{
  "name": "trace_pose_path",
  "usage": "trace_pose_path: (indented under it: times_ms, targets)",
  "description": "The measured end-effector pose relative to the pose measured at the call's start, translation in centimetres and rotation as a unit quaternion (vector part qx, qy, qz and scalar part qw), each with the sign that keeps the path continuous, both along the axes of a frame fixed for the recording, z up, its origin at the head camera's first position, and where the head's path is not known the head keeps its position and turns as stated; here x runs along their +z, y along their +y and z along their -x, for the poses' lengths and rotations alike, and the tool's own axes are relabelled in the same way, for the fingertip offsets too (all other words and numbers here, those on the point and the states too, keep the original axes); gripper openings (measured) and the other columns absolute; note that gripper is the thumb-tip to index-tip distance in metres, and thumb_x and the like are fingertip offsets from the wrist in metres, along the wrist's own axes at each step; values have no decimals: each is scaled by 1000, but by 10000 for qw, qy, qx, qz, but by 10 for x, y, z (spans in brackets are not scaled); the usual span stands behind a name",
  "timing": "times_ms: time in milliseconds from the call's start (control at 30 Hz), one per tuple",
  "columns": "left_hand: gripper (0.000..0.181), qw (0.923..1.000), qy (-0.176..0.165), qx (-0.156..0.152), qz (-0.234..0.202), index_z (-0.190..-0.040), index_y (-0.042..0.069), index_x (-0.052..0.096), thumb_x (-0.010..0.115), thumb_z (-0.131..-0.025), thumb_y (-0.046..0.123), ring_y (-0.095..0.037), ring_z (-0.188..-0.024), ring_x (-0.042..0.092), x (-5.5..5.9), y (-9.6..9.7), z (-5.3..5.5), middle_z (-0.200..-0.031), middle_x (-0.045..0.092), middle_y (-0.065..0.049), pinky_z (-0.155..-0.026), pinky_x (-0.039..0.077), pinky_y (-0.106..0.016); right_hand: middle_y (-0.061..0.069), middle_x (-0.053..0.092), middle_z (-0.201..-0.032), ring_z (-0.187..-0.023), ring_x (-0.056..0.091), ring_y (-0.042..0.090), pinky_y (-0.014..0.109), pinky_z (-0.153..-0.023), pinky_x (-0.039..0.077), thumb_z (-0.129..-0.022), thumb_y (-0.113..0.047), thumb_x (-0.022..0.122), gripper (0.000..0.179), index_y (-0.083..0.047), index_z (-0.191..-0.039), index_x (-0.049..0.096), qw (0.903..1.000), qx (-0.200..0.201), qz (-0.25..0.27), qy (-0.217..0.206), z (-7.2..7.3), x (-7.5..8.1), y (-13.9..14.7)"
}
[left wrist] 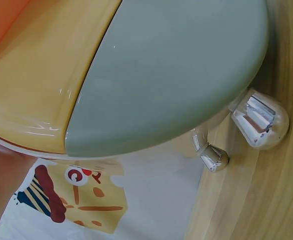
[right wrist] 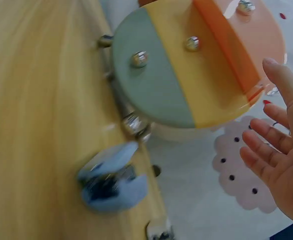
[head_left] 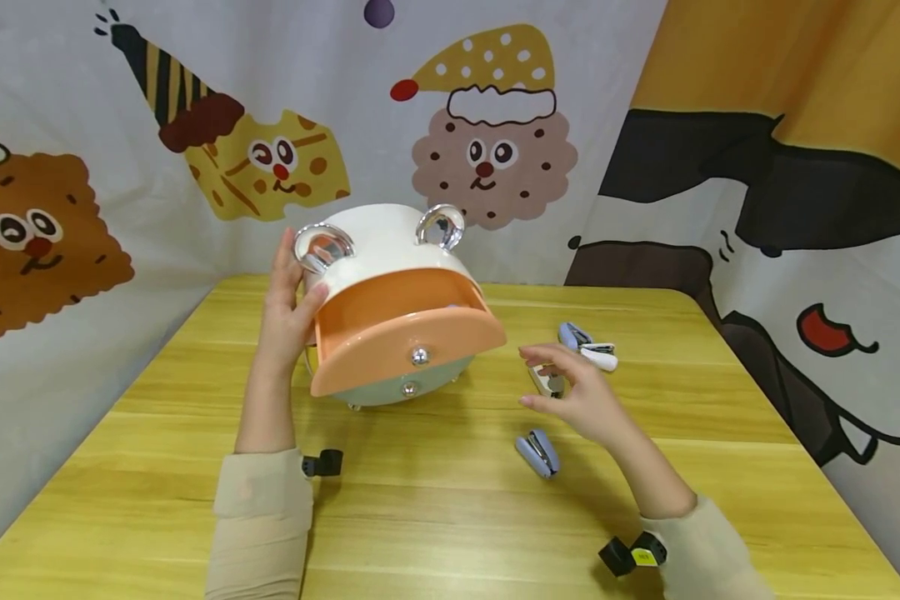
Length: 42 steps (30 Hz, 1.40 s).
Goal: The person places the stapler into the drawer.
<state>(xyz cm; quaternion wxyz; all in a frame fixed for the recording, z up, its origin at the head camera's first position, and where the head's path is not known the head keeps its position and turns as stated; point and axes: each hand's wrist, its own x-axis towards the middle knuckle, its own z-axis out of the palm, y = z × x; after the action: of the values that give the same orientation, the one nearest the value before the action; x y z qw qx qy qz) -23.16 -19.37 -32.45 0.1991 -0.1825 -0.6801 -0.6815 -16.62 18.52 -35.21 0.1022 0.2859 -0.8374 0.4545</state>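
A round-fronted chest of drawers with a white shell and silver ears stands at the centre of the table, its orange top drawer pulled out. At its left side my left hand holds the shell, thumb toward the front and fingers along the side. A bit of something bluish shows over the drawer's rim. My right hand is to the right of the chest, fingers spread and empty. It partly hides a white mini stapler. Nearer me lies a blue mini stapler, blurred in the right wrist view.
Behind the right hand lie another blue stapler and a white stapler. The yellow wooden table ends at a printed curtain. Below the orange drawer, the yellow drawer and green drawer are closed.
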Motion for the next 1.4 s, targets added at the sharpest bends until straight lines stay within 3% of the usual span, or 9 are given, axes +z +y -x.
trace_pose_path:
  times_ms: [100,233,400,500,733,867,1100,1267,1400]
  targets:
    - [74,10000,-33,3,-3,-154,34,17,52,-93,11,-31,-120,44,0,0,0,-150,34,-11,-74,53,-23,11,61,-119,-102,56,15,38,-86,49,-73,1,80,57,1,-125,58,9996,110,-250,85,-4,-4,3]
    - [74,10000,-21,20,4,-154,34,17,52,-93,11,-31,-122,42,0,0,0,-150,33,-11,-74,52,-22,5,61,-119,-101,55,14,37,-84,50,-72,-6,82,59,-4,-126,59,9983,366,-432,160,1,-22,16]
    - [75,10000,-11,-1,-20,-154,33,16,52,-92,10,-31,-125,40,0,1,0,-152,31,-10,-76,52,-22,1,59,-121,-104,55,23,40,-86,48,-74,-16,83,60,-8,-129,58,9961,597,-597,-254,2,-39,30]
    - [74,10000,-33,16,-9,-154,33,16,52,-92,11,-31,-126,39,1,1,0,-152,31,-9,-76,52,-23,6,58,-123,-107,54,26,42,-88,48,-75,-19,82,62,-7,-130,57,9935,686,-695,-588,1,-44,35]
    - [74,10000,-66,38,11,-154,34,17,53,-92,12,-30,-128,38,1,1,0,-152,31,-7,-77,52,-23,11,57,-127,-109,55,28,44,-86,49,-73,-21,83,66,-1,-130,55,9894,1016,-796,-663,4,-61,47]
    - [74,10000,-49,59,42,-154,35,17,53,-92,13,-29,-128,37,1,1,0,-152,31,-7,-77,52,-23,14,56,-128,-110,54,31,46,-87,47,-73,-19,84,69,1,-132,53,9862,1178,-798,-846,4,-66,51]
    - [75,10000,82,2,8,-155,29,15,52,-92,9,-28,-128,36,0,1,0,-152,31,-10,-77,52,-22,15,54,-131,-111,52,29,43,-91,46,-74,-25,82,74,0,-136,49,9732,1440,-952,-1522,3,-69,56]
    - [75,9999,124,14,24,-155,29,15,51,-92,9,-30,-127,38,0,1,0,-151,32,-9,-77,52,-22,12,57,-125,-104,55,22,38,-90,48,-73,-25,83,77,1,-137,48,9681,1651,-1016,-1589,5,-74,58]
    - [75,9999,148,-22,-30,-155,27,15,52,-92,8,-32,-124,40,-1,1,0,-151,32,-12,-76,52,-22,3,59,-118,-100,54,17,32,-86,47,-73,-30,83,77,-3,-137,50,9659,1626,-1324,-1519,5,-76,59]
